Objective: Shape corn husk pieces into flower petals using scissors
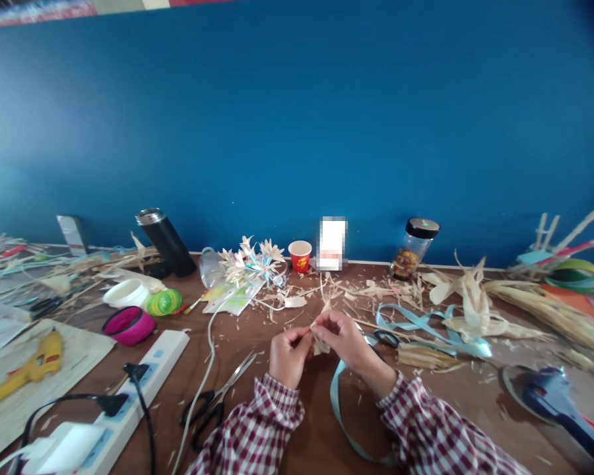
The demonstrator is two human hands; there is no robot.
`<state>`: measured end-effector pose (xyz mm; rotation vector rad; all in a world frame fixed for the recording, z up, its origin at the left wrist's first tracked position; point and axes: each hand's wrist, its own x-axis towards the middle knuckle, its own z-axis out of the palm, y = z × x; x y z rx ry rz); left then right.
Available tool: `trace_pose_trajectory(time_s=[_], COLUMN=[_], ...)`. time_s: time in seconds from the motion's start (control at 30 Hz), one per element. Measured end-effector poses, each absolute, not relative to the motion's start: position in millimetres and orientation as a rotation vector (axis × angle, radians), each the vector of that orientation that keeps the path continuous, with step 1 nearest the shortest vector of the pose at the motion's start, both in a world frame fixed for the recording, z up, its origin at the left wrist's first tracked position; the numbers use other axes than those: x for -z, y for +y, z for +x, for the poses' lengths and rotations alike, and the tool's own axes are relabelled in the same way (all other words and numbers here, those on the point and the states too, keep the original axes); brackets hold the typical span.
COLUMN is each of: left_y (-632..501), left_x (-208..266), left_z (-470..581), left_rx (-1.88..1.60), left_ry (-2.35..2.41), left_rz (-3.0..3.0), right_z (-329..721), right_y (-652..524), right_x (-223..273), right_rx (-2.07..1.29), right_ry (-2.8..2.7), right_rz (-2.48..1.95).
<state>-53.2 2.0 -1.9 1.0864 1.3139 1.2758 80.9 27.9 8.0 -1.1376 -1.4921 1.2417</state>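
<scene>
Over the middle of the brown table, my left hand (290, 355) and my right hand (344, 336) meet with their fingertips pinched. Between them is a small pale piece of dried corn husk (321, 346), partly hidden by the fingers. One tip of the piece pokes up above my fingers, and a wider part hangs below. A light blue ribbon (335, 396) curves over the table under my right forearm. Black-handled scissors (215, 402) lie with blades apart to the left of my left hand.
A white power strip (143, 389) with plugs and a yellow glue gun (34, 369) lie left. Husk flowers (252, 260), a red paper cup (300, 256) and a jar (413, 251) stand along the back. A blue glue gun (554, 396) and dried husks (475, 303) are right.
</scene>
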Motion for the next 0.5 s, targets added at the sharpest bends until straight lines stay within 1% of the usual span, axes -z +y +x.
trace_pose_trajectory(time_s=[0.27,0.5], left_y=[2.2,1.8], left_x=[3.3,5.3], left_z=[-52.7,-53.3], left_rx=[-1.259,-1.217], left_ry=[1.318,1.258], left_rz=[1.133,1.108], right_z=[81.0,85.4], right_y=[24.4,26.3], right_x=[-15.3,-15.8], right_rx=[-1.137,-1.114], right_ry=[-1.57,-1.612], right_rz=[-1.163,-1.137])
